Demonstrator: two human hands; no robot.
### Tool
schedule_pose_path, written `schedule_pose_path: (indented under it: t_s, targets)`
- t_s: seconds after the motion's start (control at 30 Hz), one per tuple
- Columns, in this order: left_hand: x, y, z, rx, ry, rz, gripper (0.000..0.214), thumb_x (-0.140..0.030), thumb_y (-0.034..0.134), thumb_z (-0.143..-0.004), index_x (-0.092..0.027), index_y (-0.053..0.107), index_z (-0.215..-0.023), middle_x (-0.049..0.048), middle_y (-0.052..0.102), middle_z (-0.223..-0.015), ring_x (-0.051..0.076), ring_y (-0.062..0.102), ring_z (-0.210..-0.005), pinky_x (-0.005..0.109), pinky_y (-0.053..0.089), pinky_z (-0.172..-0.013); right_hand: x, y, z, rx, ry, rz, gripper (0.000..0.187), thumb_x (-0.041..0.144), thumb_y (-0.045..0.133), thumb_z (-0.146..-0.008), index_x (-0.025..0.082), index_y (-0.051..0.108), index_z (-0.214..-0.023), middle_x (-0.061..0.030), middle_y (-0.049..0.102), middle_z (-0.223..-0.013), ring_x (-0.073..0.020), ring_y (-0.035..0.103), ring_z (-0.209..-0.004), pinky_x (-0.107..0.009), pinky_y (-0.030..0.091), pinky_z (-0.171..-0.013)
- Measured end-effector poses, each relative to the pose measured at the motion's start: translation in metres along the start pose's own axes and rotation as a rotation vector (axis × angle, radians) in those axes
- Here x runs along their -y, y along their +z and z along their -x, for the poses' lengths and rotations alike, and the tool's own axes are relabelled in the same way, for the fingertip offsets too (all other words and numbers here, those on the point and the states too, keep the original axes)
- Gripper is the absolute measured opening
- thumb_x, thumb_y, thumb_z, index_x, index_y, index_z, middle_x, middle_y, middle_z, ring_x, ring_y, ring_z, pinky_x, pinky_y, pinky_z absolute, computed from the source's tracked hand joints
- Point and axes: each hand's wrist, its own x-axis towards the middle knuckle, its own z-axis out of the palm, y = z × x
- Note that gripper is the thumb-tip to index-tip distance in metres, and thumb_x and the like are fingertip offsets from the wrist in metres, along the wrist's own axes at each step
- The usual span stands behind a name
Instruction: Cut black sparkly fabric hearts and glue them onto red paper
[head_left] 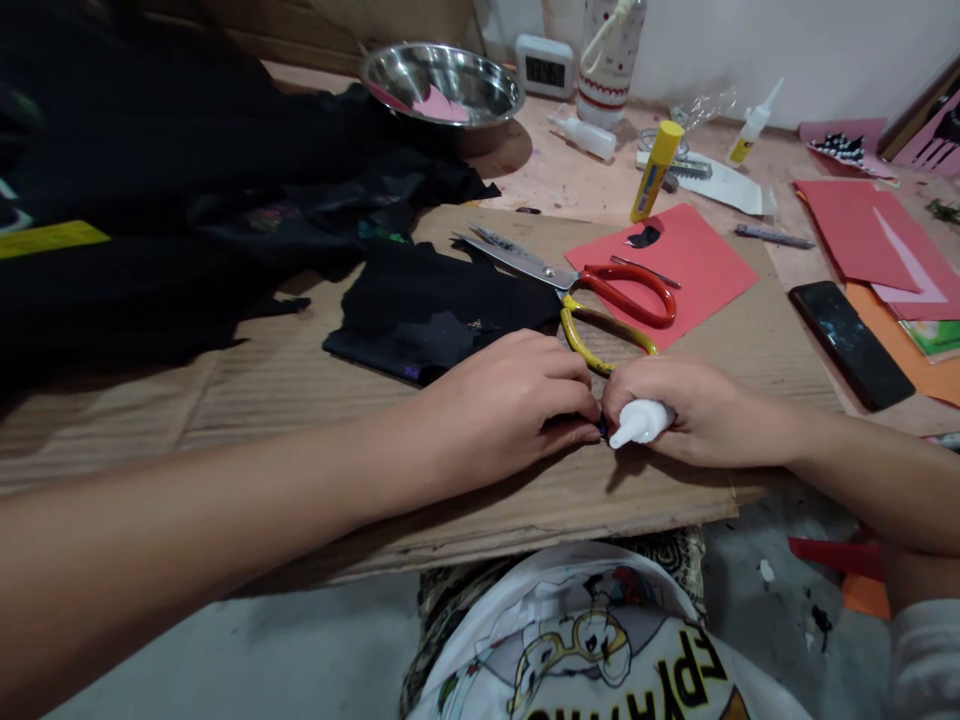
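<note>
My right hand (697,410) is closed around a small white glue bottle (646,422), its nozzle pointing toward me and to the left. Close beside it, my left hand (525,400) has its fingertips pinched low over the cardboard (480,510). A tiny dark bit shows at those fingertips, too small and covered to name. Just beyond both hands lie large scissors (559,275) with one red and one yellow handle, blades pointing left. Black cloth (442,305) lies partly under the blades, beyond my left hand. Red paper (694,255) sits under the scissors' handles.
A glue stick (656,172) stands upright behind the red paper. A steel bowl (480,90) with pink scraps is at the back. More black fabric (150,200) covers the left. A phone (851,343) and coloured sheets (855,235) lie right. The cardboard's front edge is near me.
</note>
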Motion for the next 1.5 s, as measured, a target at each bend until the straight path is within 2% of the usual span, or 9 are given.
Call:
schedule_pose_path:
  t_s: [0.27,0.43,0.63,1.07,1.23,1.5]
  targets:
    - [0.002,0.0,0.001,-0.016,0.087,-0.065,0.015,-0.026,0.061,-0.098,-0.022,0.074,-0.092,0.0012,0.075,-0.088,0.016,0.066,-0.083,0.032,0.044,-0.078,0.001,-0.002,0.001,-0.04,0.026,-0.001,0.009,0.017,0.067,-0.089,0.019,0.059,-0.092,-0.0009,0.066,-0.084,-0.0127,0.056,-0.07,-0.023,0.042,-0.065]
    - [0.001,0.0,0.0,-0.013,0.113,-0.1,0.015,-0.022,0.06,-0.098,-0.021,0.073,-0.089,0.0023,0.076,-0.091,0.017,0.067,-0.084,0.032,0.045,-0.081,0.002,0.002,0.0,-0.01,-0.012,0.058,0.01,0.011,0.062,-0.087,0.019,0.058,-0.089,-0.0012,0.065,-0.083,-0.0143,0.056,-0.073,-0.024,0.041,-0.066]
    - [0.001,0.001,0.0,-0.009,0.081,-0.095,0.016,-0.023,0.06,-0.098,-0.021,0.073,-0.089,0.0017,0.076,-0.089,0.016,0.067,-0.083,0.031,0.045,-0.076,0.003,0.004,0.002,-0.018,0.003,0.098,0.017,0.005,0.059,-0.082,0.02,0.058,-0.09,-0.0012,0.065,-0.083,-0.0154,0.055,-0.073,-0.025,0.041,-0.066]
    - [0.001,0.003,-0.001,-0.032,0.109,-0.117,0.018,-0.023,0.058,-0.099,-0.02,0.072,-0.088,0.0027,0.075,-0.088,0.017,0.066,-0.081,0.032,0.045,-0.075,0.015,0.011,0.005,-0.051,0.153,0.147,0.016,0.007,0.06,-0.082,0.02,0.058,-0.09,-0.0017,0.066,-0.084,-0.0162,0.055,-0.074,-0.026,0.038,-0.067]
    - [0.001,0.003,-0.002,-0.055,0.134,-0.143,0.021,-0.021,0.056,-0.099,-0.018,0.07,-0.083,0.0033,0.074,-0.085,0.018,0.065,-0.079,0.032,0.046,-0.074,0.018,0.014,0.007,-0.051,0.131,0.189,0.015,0.008,0.059,-0.082,0.02,0.056,-0.091,-0.0032,0.066,-0.086,-0.0184,0.056,-0.077,-0.029,0.038,-0.07]
    - [0.002,0.004,-0.001,-0.071,0.141,-0.156,0.021,-0.022,0.057,-0.098,-0.017,0.069,-0.082,0.004,0.073,-0.082,0.019,0.065,-0.076,0.033,0.046,-0.073,0.018,0.019,0.006,-0.102,0.122,0.182,0.018,0.005,0.059,-0.083,0.021,0.054,-0.09,0.0,0.064,-0.085,-0.016,0.055,-0.076,-0.026,0.038,-0.07]
